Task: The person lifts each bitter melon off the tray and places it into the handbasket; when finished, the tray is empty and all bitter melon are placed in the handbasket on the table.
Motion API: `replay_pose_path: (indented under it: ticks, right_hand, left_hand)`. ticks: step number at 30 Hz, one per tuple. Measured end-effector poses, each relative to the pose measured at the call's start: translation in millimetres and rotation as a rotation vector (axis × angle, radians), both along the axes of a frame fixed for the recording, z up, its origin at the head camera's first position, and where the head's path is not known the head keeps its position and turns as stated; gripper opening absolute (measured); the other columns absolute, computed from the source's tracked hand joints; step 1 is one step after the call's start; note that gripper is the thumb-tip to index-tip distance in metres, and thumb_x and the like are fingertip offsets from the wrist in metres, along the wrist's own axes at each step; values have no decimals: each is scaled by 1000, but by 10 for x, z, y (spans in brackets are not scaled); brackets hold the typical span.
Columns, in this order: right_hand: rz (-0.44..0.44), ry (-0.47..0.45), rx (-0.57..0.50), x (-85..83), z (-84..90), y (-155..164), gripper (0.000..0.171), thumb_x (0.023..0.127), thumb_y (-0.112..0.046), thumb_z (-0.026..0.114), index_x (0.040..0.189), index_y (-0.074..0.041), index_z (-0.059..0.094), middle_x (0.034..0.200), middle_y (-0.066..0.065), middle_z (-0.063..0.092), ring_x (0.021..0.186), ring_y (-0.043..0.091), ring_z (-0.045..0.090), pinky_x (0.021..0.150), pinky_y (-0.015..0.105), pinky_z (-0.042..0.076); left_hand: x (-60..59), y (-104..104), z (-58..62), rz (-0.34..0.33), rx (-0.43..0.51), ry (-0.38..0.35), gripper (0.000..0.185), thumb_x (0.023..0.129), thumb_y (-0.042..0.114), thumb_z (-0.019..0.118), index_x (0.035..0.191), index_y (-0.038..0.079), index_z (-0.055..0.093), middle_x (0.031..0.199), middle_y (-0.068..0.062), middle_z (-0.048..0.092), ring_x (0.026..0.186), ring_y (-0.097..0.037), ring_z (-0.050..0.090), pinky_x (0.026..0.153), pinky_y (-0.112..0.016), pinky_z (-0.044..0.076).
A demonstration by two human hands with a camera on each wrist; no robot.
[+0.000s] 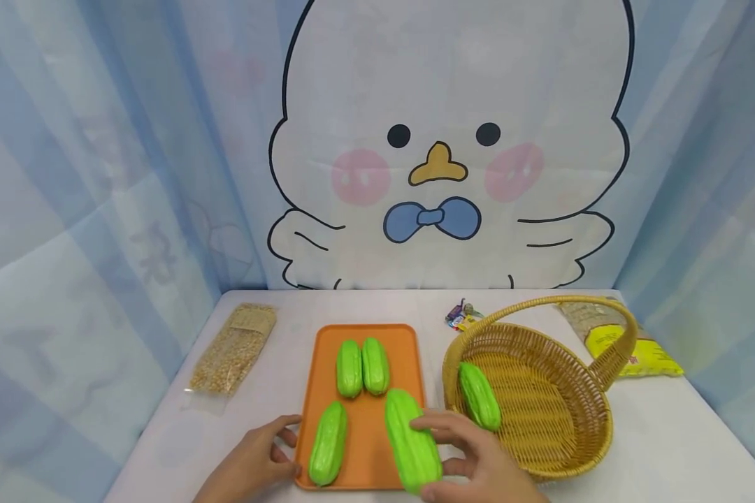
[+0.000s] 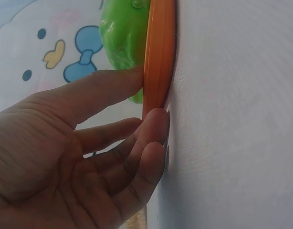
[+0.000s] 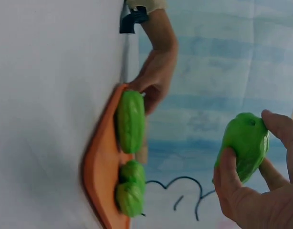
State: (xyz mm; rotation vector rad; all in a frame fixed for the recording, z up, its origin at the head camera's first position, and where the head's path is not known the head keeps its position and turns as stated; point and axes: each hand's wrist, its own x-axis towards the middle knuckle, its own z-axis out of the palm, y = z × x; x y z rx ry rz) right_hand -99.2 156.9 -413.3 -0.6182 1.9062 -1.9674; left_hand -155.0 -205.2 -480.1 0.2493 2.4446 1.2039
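Observation:
An orange tray [image 1: 368,457] lies on the white table with three green gourds on it: two side by side at the back [image 1: 362,367] and one at the front left [image 1: 328,442]. My right hand [image 1: 442,455] grips a fourth, larger green gourd [image 1: 410,440] over the tray's right edge. In the right wrist view this gourd [image 3: 242,152] sits between thumb and fingers of the right hand [image 3: 247,138], raised off the tray [image 3: 96,171]. My left hand [image 1: 279,447] touches the tray's front left rim [image 2: 158,57] with thumb and fingertips [image 2: 153,126].
A wicker basket [image 1: 541,433] with a handle stands right of the tray and holds one green gourd [image 1: 478,395]. A clear bag of grain [image 1: 234,347] lies at the left, a yellow packet [image 1: 629,346] at the back right, small sweets [image 1: 461,316] behind the basket.

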Motion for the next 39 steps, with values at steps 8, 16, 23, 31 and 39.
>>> replay_pose_path:
  ticks: [8,16,23,31,39]
  right_hand:
    - [-75,191,106,126,428,759,62,84,11,71,141,-5,50,148,4,41,125,15,51,88,40,52]
    - [-102,285,183,-226,374,1367,61,86,16,65,142,3,45,148,0,43,124,10,52,83,40,54]
    - [-247,157,527,-660,56,1628,60,84,-18,80,138,-20,54,148,13,40,123,27,53,84,36,53]
    - [-163,198,610,-970,-310,1659,59,81,-24,83,133,-15,58,145,27,40,117,53,50,85,52,51]
    - [-107,185,650,-1067,-420,1623,59,78,-27,85,130,-17,59,143,29,40,114,50,54,85,52,51]
  left_hand:
    - [-4,-37,-17,-6,7,4,74,75,13,84,138,-5,49,99,-4,60,76,-19,59,64,-33,51]
    - [-10,-38,-33,-4,11,-2,75,75,14,85,138,-5,49,98,-4,60,76,-19,60,64,-34,51]
    - [-12,-54,-47,-19,22,3,75,75,14,85,138,-5,48,98,-5,60,76,-19,60,63,-33,51]
    - [-22,-29,-55,-19,21,-13,74,76,13,84,138,-5,49,98,-4,60,76,-19,60,64,-34,51]
    - [-22,-10,-13,2,0,-19,72,75,10,83,137,-4,50,98,-4,60,75,-18,60,64,-35,51]
